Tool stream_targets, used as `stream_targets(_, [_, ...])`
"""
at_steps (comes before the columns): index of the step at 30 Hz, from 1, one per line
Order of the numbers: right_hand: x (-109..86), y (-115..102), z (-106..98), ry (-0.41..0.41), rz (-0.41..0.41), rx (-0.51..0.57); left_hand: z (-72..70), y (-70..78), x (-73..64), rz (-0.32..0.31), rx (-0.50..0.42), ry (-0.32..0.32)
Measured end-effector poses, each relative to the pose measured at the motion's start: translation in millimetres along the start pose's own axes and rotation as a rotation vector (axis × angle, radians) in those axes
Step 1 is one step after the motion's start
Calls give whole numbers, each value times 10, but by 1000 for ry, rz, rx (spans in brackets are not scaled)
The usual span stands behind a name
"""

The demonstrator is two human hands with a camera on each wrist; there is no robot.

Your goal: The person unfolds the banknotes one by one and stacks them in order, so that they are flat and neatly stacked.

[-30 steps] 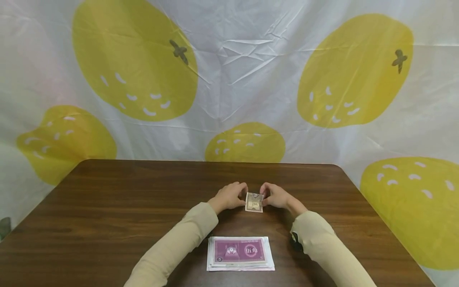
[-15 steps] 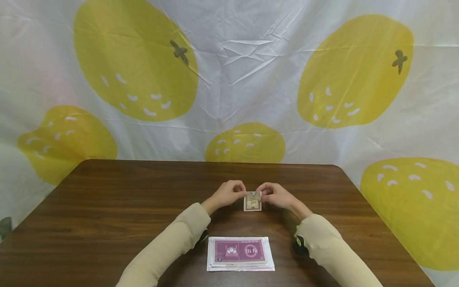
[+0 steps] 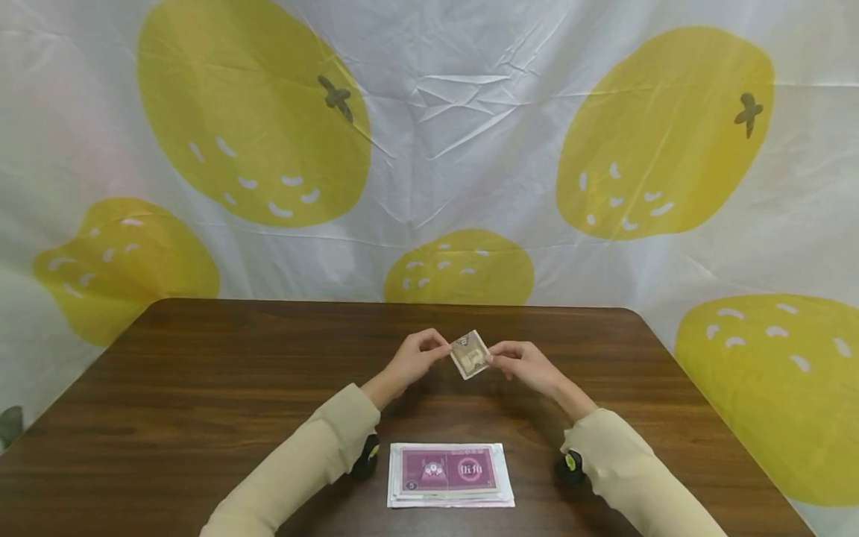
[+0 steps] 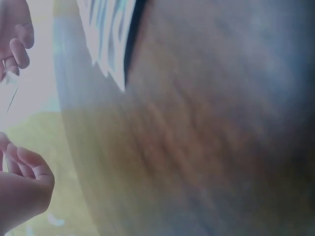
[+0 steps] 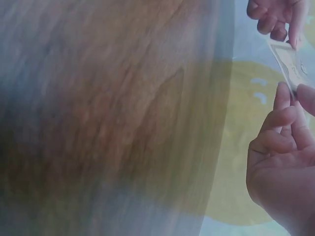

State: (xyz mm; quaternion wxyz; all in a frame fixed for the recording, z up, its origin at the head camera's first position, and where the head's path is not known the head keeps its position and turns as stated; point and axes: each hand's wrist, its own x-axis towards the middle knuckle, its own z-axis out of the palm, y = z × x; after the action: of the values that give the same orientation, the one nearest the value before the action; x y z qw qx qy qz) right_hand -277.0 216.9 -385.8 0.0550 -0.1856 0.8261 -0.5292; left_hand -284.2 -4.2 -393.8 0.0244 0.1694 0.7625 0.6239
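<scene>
A small folded banknote (image 3: pixel 470 355), brownish and nearly square, is held tilted above the far half of the table. My left hand (image 3: pixel 414 359) pinches its left corner between thumb and finger. From the other side my right hand (image 3: pixel 532 367) pinches the right corner. In the right wrist view the banknote (image 5: pixel 291 64) stretches between the fingertips of both hands. The left wrist view catches only part of the pale note (image 4: pixel 7 96), cut by the frame's edge. Nearer the body, between my forearms, lies a stack of paper topped by a purple banknote (image 3: pixel 448 470).
The brown wooden table (image 3: pixel 221 395) has rounded far corners. Behind it hangs a white cloth (image 3: pixel 463 164) printed with yellow fruit. Dark devices (image 3: pixel 573 468) are strapped at both wrists, to either side of the stack.
The small banknote has risen off its earlier place and turned from square-on to a diamond tilt. Both hands have shifted slightly apart, now pinching opposite corners. The purple stack stays put.
</scene>
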Motion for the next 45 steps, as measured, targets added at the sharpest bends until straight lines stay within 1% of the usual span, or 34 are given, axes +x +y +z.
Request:
stream_targets(3, [-11,-37,15,22,18,44,-3,-5,-5,-41,-65,49])
stream_targets(5, [-16,-62,29,34,30,68,-4,-10,-8,-55,-102,74])
stream_targets(8, [-23,-91,45,52,37,97,-6,-20,-17,-68,-148,89])
stream_targets(11, [-28,-104,51,74,41,118,-14,-17,-39,-73,-161,65])
stream_targets(15, [-35,-110,48,79,44,101,-39,-13,-67,-57,-130,-6])
stream_targets(18, [-38,-100,43,47,30,64,-52,-15,-77,-35,-103,-60])
stream_targets(23, [-38,-76,58,-16,9,41,-49,-3,-97,5,-80,-137])
stream_targets(28, [-51,-74,72,-22,15,45,-38,0,-98,59,-54,-191])
stream_targets(30, [-61,-78,74,-22,16,48,-41,11,-105,90,-47,-210])
stream_targets(32, [-69,-83,75,-23,19,51,-49,53,-130,125,-29,-227])
stream_targets(35, [-79,-82,78,-31,29,60,-65,168,-201,170,21,-237])
stream_targets(38, [-83,-68,82,-43,42,67,-83,297,-279,216,108,-215])
stream_targets(41, [-92,-56,89,-62,48,66,-100,365,-320,251,174,-198])
stream_targets(43, [-104,-54,94,-71,51,62,-110,380,-322,264,184,-213])
stream_targets(45, [-116,-58,103,-81,51,64,-121,385,-317,256,173,-243])
